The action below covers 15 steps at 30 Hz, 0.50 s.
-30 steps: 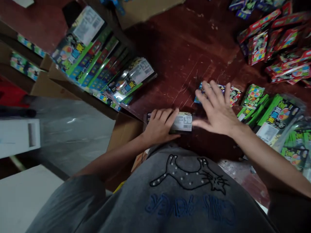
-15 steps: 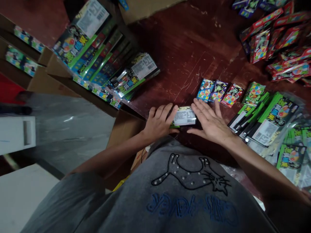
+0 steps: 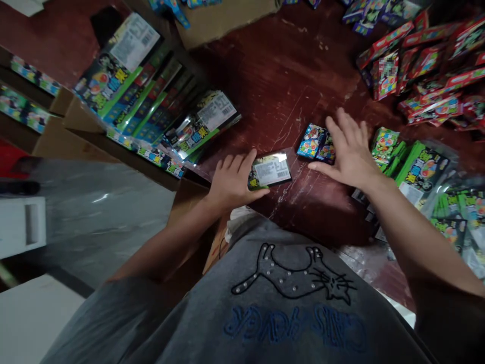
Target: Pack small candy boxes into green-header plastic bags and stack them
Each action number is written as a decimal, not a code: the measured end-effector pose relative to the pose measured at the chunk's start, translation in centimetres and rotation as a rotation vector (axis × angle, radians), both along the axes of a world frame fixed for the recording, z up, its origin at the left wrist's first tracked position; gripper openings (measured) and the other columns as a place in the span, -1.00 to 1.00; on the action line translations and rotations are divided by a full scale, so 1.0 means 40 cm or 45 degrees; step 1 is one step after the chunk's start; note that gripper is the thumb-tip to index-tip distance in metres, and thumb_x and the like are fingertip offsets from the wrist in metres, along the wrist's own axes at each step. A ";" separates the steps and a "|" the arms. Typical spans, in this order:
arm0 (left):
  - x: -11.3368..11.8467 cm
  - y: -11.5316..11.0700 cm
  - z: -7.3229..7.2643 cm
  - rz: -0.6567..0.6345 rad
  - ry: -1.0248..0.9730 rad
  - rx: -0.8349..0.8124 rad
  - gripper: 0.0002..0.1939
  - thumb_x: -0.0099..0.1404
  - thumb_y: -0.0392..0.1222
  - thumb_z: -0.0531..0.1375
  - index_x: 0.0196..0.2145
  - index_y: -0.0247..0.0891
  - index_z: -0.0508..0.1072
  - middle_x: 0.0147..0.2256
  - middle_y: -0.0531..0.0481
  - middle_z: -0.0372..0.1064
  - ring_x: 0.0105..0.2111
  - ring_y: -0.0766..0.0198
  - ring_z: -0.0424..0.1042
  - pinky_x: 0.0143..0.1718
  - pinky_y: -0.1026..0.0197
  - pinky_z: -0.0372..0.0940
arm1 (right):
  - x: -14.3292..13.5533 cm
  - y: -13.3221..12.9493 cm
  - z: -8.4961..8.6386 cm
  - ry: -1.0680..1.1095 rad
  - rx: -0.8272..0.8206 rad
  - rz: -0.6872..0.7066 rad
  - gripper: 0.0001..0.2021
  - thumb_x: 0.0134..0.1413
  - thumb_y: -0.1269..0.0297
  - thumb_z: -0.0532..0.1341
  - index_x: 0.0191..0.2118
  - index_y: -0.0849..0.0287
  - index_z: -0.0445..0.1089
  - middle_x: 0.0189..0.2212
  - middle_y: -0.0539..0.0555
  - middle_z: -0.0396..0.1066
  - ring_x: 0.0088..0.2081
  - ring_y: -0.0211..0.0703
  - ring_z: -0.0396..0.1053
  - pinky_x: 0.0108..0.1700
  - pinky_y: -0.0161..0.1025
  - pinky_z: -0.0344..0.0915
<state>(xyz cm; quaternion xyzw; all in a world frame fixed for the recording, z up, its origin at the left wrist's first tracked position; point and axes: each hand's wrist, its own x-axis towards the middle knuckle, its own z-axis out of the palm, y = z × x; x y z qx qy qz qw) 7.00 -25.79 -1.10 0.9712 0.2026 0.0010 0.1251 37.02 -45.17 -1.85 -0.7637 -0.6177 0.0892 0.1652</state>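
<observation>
My left hand grips the left end of a flat black candy pack, thumb on the near edge and fingers over the far side. The pack carries a white barcode label and a clear plastic film end. Over a row of small candy boxes, my right hand is open with its fingers spread and thumb apart. A blue candy box and a purple candy box show beside its thumb and fingers; the hand hides the red one. A green candy box lies just past the hand.
Stacked finished packs lean over an open carton at left. Flat printed sleeves and clear bags lie at right. Loose red boxes are heaped at the far right of the dark red table. A carton edge is at the back.
My right hand has left the pack and moved right, over the small boxes. My left hand keeps hold of the pack, now slightly further left in view. The view has shifted a little.
</observation>
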 end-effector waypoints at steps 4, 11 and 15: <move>0.023 0.002 -0.011 -0.056 0.033 -0.044 0.17 0.18 0.38 0.45 0.50 -0.33 0.17 0.38 -0.42 0.26 0.28 -0.40 0.30 0.30 -0.29 0.17 | 0.043 0.045 -0.059 -0.017 -0.026 0.150 -0.09 0.40 -0.34 0.08 0.59 0.21 0.02 0.53 0.43 0.09 0.51 0.45 0.11 0.51 0.56 -0.09; 0.051 0.001 -0.005 0.031 -0.045 -0.167 0.23 0.09 0.22 0.55 0.51 -0.32 0.12 0.30 -0.37 0.30 0.25 -0.29 0.32 0.36 -0.23 0.20 | -0.007 0.007 -0.035 -0.012 0.176 0.064 -0.13 0.37 -0.24 0.22 0.57 0.18 0.10 0.50 0.38 0.17 0.44 0.38 0.25 0.42 0.38 0.25; 0.052 0.018 -0.010 0.013 -0.022 -0.197 0.31 0.06 0.22 0.56 0.54 -0.33 0.04 0.29 -0.37 0.31 0.24 -0.30 0.33 0.38 -0.26 0.17 | -0.054 -0.007 -0.015 0.036 0.089 0.218 -0.18 0.37 -0.22 0.24 0.51 0.22 0.23 0.45 0.35 0.28 0.41 0.35 0.29 0.40 0.33 0.29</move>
